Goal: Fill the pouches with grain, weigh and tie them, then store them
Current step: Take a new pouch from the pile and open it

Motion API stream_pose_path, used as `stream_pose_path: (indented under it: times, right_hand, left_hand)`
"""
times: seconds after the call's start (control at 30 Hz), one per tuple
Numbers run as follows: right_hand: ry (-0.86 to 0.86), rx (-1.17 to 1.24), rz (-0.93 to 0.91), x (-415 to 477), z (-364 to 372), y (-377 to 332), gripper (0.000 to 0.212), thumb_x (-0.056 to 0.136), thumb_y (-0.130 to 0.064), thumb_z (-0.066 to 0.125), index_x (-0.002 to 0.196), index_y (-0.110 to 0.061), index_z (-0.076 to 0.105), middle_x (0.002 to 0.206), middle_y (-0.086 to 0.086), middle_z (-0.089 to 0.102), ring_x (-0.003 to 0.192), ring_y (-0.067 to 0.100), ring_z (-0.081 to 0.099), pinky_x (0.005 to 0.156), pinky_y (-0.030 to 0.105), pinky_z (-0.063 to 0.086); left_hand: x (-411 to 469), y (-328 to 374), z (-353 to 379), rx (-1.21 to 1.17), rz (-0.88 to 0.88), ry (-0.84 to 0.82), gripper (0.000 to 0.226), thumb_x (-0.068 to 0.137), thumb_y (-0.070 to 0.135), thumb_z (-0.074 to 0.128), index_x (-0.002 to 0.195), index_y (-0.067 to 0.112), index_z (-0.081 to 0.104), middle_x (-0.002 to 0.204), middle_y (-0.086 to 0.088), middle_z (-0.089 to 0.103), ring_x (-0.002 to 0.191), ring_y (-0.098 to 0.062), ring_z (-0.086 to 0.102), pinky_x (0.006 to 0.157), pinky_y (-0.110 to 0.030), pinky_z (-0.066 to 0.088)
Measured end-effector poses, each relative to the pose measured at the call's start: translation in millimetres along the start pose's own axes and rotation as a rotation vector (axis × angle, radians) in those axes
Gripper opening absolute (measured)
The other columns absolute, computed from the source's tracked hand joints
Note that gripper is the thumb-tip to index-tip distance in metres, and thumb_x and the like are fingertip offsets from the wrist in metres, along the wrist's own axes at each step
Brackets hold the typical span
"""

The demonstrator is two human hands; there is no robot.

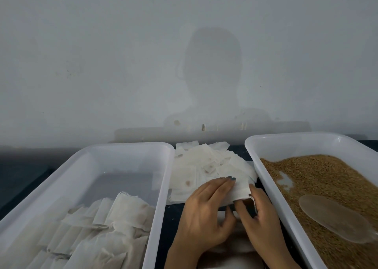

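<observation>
White pouches [206, 166] with brown stains, white trays [161, 186], golden-brown grain [327, 176], dark tabletop [20, 172].

trays [253, 146]: glossy white plastic | pouches [204, 166]: thin matt cloth | scoop [335, 217]: translucent plastic
</observation>
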State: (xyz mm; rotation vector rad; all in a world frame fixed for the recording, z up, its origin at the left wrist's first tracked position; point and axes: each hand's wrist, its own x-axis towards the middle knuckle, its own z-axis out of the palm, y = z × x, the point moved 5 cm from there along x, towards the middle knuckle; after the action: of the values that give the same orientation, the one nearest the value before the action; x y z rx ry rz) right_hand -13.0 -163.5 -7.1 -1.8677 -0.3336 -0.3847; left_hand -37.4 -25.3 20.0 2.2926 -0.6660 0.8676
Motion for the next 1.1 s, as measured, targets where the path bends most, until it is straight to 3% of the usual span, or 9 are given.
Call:
stream_pose_path:
  times: [0.1,0.27,0.43,0.5,0.6,0.7,0.77,0.97,1.1]
  right_hand:
    - [-0.011,-0.016,-0.001,-0.1,0.6,0.3,0.033,0.092,-0.009,0.066,0.121,-0.023,0.063,0.111,-0.003,0.066,0.103,0.007,0.063,0.087,0.022,0.051]
    - [-0.014,-0.041,-0.033,0.4,2.0,-2.4,0.03,0.092,-0.009,0.066,0.119,-0.021,0.064,0.105,-0.005,0.065,0.097,0.004,0.062,0.08,0.01,0.048]
    - [-0.027,-0.056,-0.048,0.3,1.3,-4.5,0.027,0.09,-0.008,0.068,0.11,-0.025,0.066,0.097,-0.007,0.063,0.088,0.007,0.062,0.071,0.01,0.047]
    - [-0.045,-0.075,-0.067,0.8,1.7,-5.6,0.022,0.088,-0.008,0.069,0.1,-0.027,0.067,0.092,-0.007,0.061,0.083,0.01,0.061,0.068,0.014,0.048]
    - [-0.102,-0.078,-0.079,-1.0,4.8,-9.7,0.021,0.079,-0.02,0.068,0.094,-0.034,0.068,0.092,-0.016,0.061,0.092,0.006,0.061,0.073,0.018,0.052]
    - [-0.124,-0.116,-0.081,-2.6,6.8,-13.3,0.008,0.071,-0.036,0.061,0.077,-0.03,0.063,0.085,-0.015,0.062,0.093,0.009,0.059,0.073,0.034,0.055]
    - [-0.089,-0.127,-0.083,-2.6,5.0,-15.4,0.01,0.07,-0.037,0.06,0.069,-0.028,0.056,0.083,-0.013,0.063,0.092,0.011,0.058,0.069,0.037,0.054]
    - [-0.03,-0.161,0.017,-4.4,5.4,-9.2,0.021,0.078,-0.024,0.07,0.066,-0.031,0.054,0.075,-0.014,0.061,0.077,0.006,0.057,0.063,0.027,0.046]
    - [-0.033,-0.104,0.027,-2.0,8.1,-8.4,0.025,0.089,-0.015,0.066,0.07,-0.025,0.052,0.069,-0.006,0.058,0.065,0.014,0.057,0.056,0.021,0.042]
  left_hand:
    - [-0.5,-2.6,4.2,0.031,0.004,0.002,0.047,0.087,0.027,0.068,0.133,0.017,0.06,0.136,0.009,0.06,0.127,-0.002,0.052,0.104,-0.024,0.047]
    - [-0.9,-5.4,6.0,0.038,-0.017,0.013,0.04,0.091,0.023,0.063,0.131,0.017,0.062,0.133,0.008,0.062,0.125,-0.004,0.055,0.1,-0.027,0.05]
    - [0.2,-5.9,4.0,0.044,-0.027,0.02,0.037,0.091,0.018,0.063,0.128,0.018,0.064,0.131,0.009,0.063,0.122,-0.003,0.056,0.1,-0.026,0.05]
    - [1.1,-6.6,2.7,0.049,-0.03,0.02,0.036,0.09,0.019,0.066,0.126,0.017,0.065,0.128,0.009,0.065,0.12,-0.004,0.057,0.099,-0.025,0.051]
    - [2.4,-8.1,-0.1,0.022,-0.059,0.043,0.038,0.089,0.014,0.063,0.126,0.018,0.064,0.127,0.009,0.065,0.121,-0.002,0.056,0.099,-0.021,0.049]
    - [1.8,-14.5,-6.2,-0.028,-0.141,0.096,0.052,0.083,0.0,0.063,0.128,0.025,0.06,0.129,0.012,0.063,0.123,0.002,0.053,0.099,-0.017,0.047]
    - [0.7,-20.1,-10.3,-0.065,-0.195,0.124,0.062,0.078,-0.006,0.063,0.13,0.027,0.059,0.13,0.016,0.06,0.124,0.002,0.052,0.099,-0.018,0.047]
    - [3.0,-15.6,-7.7,-0.173,-0.249,0.084,0.085,0.065,-0.018,0.05,0.135,0.03,0.053,0.144,0.015,0.048,0.138,-0.008,0.041,0.112,-0.027,0.038]
    - [3.4,-7.2,-6.6,-0.148,-0.213,0.007,0.069,0.078,-0.003,0.053,0.137,0.033,0.05,0.152,0.016,0.035,0.141,-0.007,0.034,0.113,-0.025,0.034]
